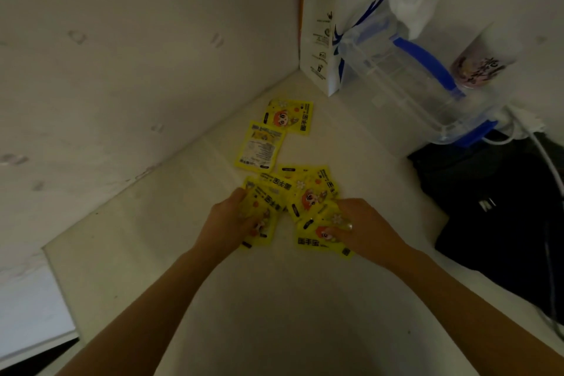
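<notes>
Currently the pile of yellow packets [308, 189] sits mid-frame on the white table [274, 299], packets overlapping and fanned out. Our left hand [232, 217] is on the pile's left side, thumb and fingers [255, 227] curled onto the leftmost packet [268, 204], gripping it. Our right hand [366, 229] is on the pile's lower right, bent fingers [338, 230] resting on top of the lowest packet [317, 246]. We can't tell whether the thumb is under it, so the grip there is unclear.

Just above the pile, apart from it, lie two loose packets: one back-side up [261, 146], one face-up [288, 116], edges overlapping, close to the wall [122, 70].

Upper right of the frame: a white coffee paper bag [351, 9] stands upright in the corner. In front of it a clear plastic box [403, 79] with blue clips, tilted. Right of the box a printed cup [485, 55]. Along the right edge a black bag [503, 207] lies on the table, with a white cable [546, 159] running over it.
</notes>
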A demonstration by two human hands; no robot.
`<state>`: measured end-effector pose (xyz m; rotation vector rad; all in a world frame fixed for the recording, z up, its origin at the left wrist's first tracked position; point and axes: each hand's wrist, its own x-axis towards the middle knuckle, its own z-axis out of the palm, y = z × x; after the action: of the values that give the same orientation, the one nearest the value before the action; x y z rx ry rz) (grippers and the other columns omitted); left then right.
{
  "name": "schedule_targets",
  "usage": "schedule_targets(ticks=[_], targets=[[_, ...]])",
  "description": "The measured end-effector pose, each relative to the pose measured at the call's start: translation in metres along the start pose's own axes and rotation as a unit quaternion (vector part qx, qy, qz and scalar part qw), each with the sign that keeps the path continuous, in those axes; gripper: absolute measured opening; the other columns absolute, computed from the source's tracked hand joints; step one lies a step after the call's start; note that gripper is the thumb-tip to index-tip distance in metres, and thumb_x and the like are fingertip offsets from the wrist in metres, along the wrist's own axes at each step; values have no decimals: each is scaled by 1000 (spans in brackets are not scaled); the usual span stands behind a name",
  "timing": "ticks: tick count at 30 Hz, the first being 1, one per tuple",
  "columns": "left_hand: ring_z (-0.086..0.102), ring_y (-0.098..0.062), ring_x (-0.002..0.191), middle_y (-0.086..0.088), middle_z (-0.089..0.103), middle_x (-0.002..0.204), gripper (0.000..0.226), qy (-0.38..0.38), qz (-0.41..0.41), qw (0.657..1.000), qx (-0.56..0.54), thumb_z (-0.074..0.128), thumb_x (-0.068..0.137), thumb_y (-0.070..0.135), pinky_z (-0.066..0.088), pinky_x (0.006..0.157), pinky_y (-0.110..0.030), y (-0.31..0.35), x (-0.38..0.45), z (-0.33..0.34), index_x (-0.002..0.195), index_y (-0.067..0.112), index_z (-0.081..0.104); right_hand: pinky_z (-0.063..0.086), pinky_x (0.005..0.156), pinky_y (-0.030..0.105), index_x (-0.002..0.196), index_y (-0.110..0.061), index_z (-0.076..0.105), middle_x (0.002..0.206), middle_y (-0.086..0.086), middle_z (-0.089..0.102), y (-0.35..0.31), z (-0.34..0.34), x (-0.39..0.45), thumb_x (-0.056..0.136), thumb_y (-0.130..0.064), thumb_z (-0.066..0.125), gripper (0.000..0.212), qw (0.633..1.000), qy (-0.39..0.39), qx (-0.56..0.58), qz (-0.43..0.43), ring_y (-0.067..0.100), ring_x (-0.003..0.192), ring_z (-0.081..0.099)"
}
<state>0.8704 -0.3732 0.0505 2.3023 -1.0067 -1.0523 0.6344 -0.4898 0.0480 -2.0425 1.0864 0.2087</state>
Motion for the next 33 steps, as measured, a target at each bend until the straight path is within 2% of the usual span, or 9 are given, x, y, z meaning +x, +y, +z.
schedule_targets(ticks=[4,7,9,12,15,18,23,29,33], targets=[[67,-11,61,7,63,82,35,64,11,995,-72,71,83,24,57,55,-34,14,12,-8,105,24,44,36,71,23,96,-19,56,103,2,54,2,-21,17,79,-54,66,40,1000,1,-5,7,18,100,52],[67,-14,61,0,62,85,50,54,3,995,-87,72,82,26,51,46,-27,24,20,-4,118,30,36,34,69,27,79,-20,49,87,2,51,-9,-38,36,79,-48,69,35,1000,4,-20,-17,19,93,47],[66,-17,66,-1,62,86,48,28,-20,997,-68,71,83,27,49,47,-25,25,24,5,119,28,39,38,80,30,90,-17,56,97,5,54,-18,-43,50,80,-42,70,31,997,-19,-55,-41,22,106,45],[65,-24,84,-6,64,93,32,6,-51,998,42,68,83,35,52,68,-34,17,29,15,101,10,58,31,106,33,131,-11,51,141,5,45,-26,-40,72,81,-41,70,61,989,-63,-112,-73,25,134,29],[54,-24,94,-5,54,97,39,28,-59,996,59,68,80,44,45,76,-33,5,32,18,86,7,57,23,116,39,133,-11,48,155,-2,28,-29,-31,87,80,-46,68,66,971,-99,-190,-109,32,143,17],[51,-27,103,-11,55,105,36,27,-56,995,80,68,78,46,40,81,-32,-3,33,19,79,14,54,28,114,39,142,-12,38,153,2,30,-32,-26,85,81,-42,68,74,965,-127,-214,-86,32,142,16],[51,-22,90,-8,53,103,37,15,-68,995,65,67,83,39,37,72,-28,5,24,19,97,6,58,33,105,38,124,-10,52,134,8,39,-27,-22,72,81,-47,67,59,967,-75,-232,-78,27,127,32],[59,-29,90,-7,63,91,31,21,-115,993,15,66,79,43,53,77,-42,2,18,20,86,15,55,45,84,33,122,-13,50,119,2,41,-14,-28,46,81,-45,68,54,989,-16,-136,-58,21,95,54],[61,-20,76,-7,63,87,22,48,-113,992,-42,69,81,30,44,54,-27,1,8,19,85,13,56,45,75,33,110,-10,54,106,1,42,0,-33,32,80,-41,71,47,997,13,-68,-15,21,92,54]])
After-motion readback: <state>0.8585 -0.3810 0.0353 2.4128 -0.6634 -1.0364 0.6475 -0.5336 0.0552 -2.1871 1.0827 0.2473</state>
